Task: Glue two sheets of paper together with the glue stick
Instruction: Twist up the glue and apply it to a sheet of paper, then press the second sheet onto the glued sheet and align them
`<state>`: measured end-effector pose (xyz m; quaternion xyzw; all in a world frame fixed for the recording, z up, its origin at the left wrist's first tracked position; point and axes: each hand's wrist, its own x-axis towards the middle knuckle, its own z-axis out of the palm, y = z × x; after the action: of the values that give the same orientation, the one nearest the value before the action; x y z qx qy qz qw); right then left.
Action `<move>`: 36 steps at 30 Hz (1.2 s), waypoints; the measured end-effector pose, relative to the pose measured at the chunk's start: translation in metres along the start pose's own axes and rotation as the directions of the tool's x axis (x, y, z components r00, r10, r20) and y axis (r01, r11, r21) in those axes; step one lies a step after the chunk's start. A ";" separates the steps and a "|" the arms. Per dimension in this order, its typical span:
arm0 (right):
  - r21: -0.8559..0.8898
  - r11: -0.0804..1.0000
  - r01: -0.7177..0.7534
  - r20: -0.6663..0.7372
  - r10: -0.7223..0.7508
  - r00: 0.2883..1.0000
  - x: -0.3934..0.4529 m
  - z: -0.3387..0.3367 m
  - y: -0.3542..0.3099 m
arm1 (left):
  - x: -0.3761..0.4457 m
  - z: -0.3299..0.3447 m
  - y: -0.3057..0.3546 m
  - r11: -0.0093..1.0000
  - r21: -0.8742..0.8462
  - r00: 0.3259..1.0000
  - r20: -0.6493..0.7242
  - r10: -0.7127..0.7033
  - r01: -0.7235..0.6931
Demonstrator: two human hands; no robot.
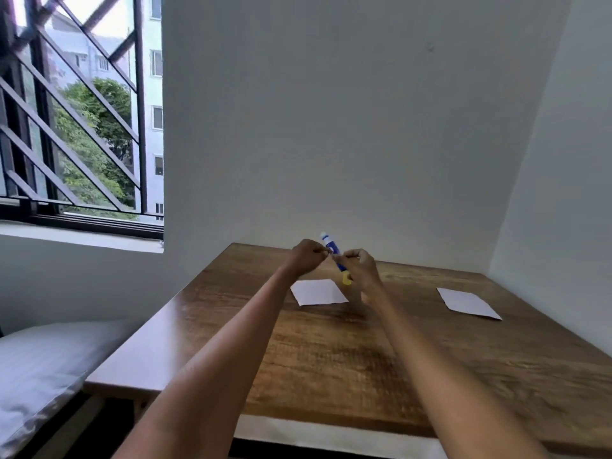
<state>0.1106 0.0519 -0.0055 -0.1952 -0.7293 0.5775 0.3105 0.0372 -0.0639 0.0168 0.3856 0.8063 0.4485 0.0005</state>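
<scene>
Blue glue stick (333, 252), white top, yellow base, tilted above wooden desk (331, 352); left hand (308, 256) and right hand (359, 268) fingers closed gripping it.

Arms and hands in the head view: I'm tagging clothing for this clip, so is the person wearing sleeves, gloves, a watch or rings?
Both forearms are bare as far as the frame shows: no sleeves or cuffs. The left hand and right hand wear no gloves. No watch or bracelet shows at either wrist. The fingers are too small and blurred to rule out rings.
</scene>
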 end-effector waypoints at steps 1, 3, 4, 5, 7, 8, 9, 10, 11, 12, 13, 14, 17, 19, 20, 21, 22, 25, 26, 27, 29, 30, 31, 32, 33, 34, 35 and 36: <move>-0.019 1.000 0.013 0.033 -0.012 0.999 0.005 0.005 0.000 | 0.004 0.003 0.002 0.991 -0.133 0.999 -0.038 -0.025 0.020; -0.146 0.986 0.085 0.095 -0.071 0.993 0.017 0.012 -0.001 | 0.011 0.011 0.003 0.932 -0.363 0.994 -0.089 -0.057 0.021; -0.255 0.958 0.132 0.118 -0.105 0.987 0.025 0.015 -0.001 | 0.016 0.014 0.001 0.903 -0.430 0.992 -0.104 -0.067 0.016; -0.367 0.915 0.169 0.129 -0.130 0.983 0.032 0.017 -0.001 | 0.020 0.016 -0.002 0.883 -0.470 0.991 -0.105 -0.079 0.020; -0.523 0.830 0.194 0.120 -0.153 0.981 0.049 0.019 0.000 | 0.029 0.019 -0.008 0.844 -0.535 0.991 -0.081 -0.106 0.047; -0.563 0.805 0.190 0.116 -0.150 0.982 0.057 0.020 0.001 | 0.033 0.021 -0.011 0.820 -0.568 0.990 -0.059 -0.126 0.070; -0.594 0.782 0.187 0.120 -0.143 0.982 0.065 0.020 0.003 | 0.037 0.023 -0.015 0.799 -0.594 0.989 -0.036 -0.147 0.097; -0.621 0.761 0.187 0.139 -0.128 0.982 0.072 0.020 0.004 | 0.040 0.024 -0.019 0.782 -0.610 0.985 -0.014 -0.171 0.127; -0.644 0.741 0.189 0.163 -0.108 0.981 0.078 0.020 0.005 | 0.043 0.026 -0.024 0.770 -0.619 0.981 0.009 -0.193 0.157; -0.665 0.721 0.193 0.186 -0.090 0.978 0.083 0.021 0.007 | 0.046 0.028 -0.028 0.759 -0.625 0.977 0.034 -0.211 0.185; -0.683 0.704 0.196 0.200 -0.078 0.977 0.086 0.022 0.009 | 0.047 0.030 -0.033 0.748 -0.630 0.973 0.055 -0.224 0.208; -0.693 0.693 0.200 0.206 -0.075 0.976 0.088 0.022 0.011 | 0.049 0.032 -0.036 0.739 -0.635 0.970 0.068 -0.234 0.223; -0.700 0.685 0.202 0.209 -0.075 0.975 0.092 0.023 0.017 | 0.051 0.036 -0.041 0.718 -0.649 0.962 0.093 -0.256 0.254; -0.697 0.691 0.189 0.203 -0.062 0.977 0.093 0.023 0.021 | 0.052 0.039 -0.042 0.715 -0.643 0.957 0.110 -0.267 0.273; -0.694 0.696 0.185 0.201 -0.059 0.978 0.093 0.023 0.022 | 0.052 0.039 -0.043 0.716 -0.639 0.956 0.116 -0.270 0.280; -0.691 0.699 0.183 0.200 -0.058 0.978 0.093 0.024 0.023 | 0.052 0.040 -0.043 0.721 -0.633 0.955 0.116 -0.273 0.283; -0.688 0.703 0.180 0.200 -0.055 0.978 0.091 0.023 0.023 | 0.051 0.040 -0.042 0.727 -0.627 0.955 0.102 -0.279 0.280; -0.661 0.734 0.156 0.218 -0.011 0.976 0.088 0.017 0.018 | 0.050 0.038 -0.038 0.782 -0.593 0.954 -0.071 -0.290 0.193; -0.649 0.747 0.144 0.224 0.007 0.975 0.085 0.013 0.013 | 0.048 0.036 -0.035 0.835 -0.537 0.950 -0.180 -0.256 0.123; -0.643 0.752 0.144 0.228 0.009 0.974 0.082 0.006 0.006 | 0.047 0.034 -0.029 0.891 -0.452 0.934 -0.295 -0.201 0.049; -0.641 0.749 0.166 0.220 -0.028 0.975 0.074 -0.013 -0.005 | 0.041 0.034 -0.010 0.955 -0.285 0.884 -0.464 -0.062 -0.083; -0.635 0.752 0.177 0.210 -0.052 0.976 0.070 -0.023 -0.010 | 0.038 0.037 0.003 0.963 -0.230 0.866 -0.499 0.009 -0.142; -0.633 0.754 0.175 0.188 -0.069 0.980 0.064 -0.036 -0.013 | 0.033 0.044 0.017 0.962 -0.190 0.865 -0.495 0.078 -0.196; -0.643 0.747 0.169 0.161 -0.085 0.983 0.058 -0.049 -0.014 | 0.029 0.053 0.030 0.957 -0.161 0.871 -0.470 0.142 -0.243; -0.664 0.731 0.159 0.127 -0.099 0.987 0.052 -0.061 -0.014 | 0.025 0.064 0.043 0.948 -0.150 0.883 -0.429 0.192 -0.279; -0.688 0.711 0.144 0.091 -0.113 0.989 0.047 -0.074 -0.012 | 0.021 0.077 0.055 0.943 -0.160 0.903 -0.369 0.218 -0.293; -0.714 0.689 0.124 0.051 -0.126 0.991 0.043 -0.085 -0.010 | 0.021 0.090 0.064 0.946 -0.177 0.933 -0.290 0.213 -0.271; -0.743 0.663 0.094 0.006 -0.134 0.991 0.039 -0.099 -0.007 | 0.019 0.104 0.075 0.957 -0.190 0.964 -0.192 0.182 -0.218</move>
<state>0.1496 0.1462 0.0241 -0.2724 -0.9038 0.2064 0.2577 0.1067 0.0454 0.0160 0.4229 0.7084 0.5602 -0.0742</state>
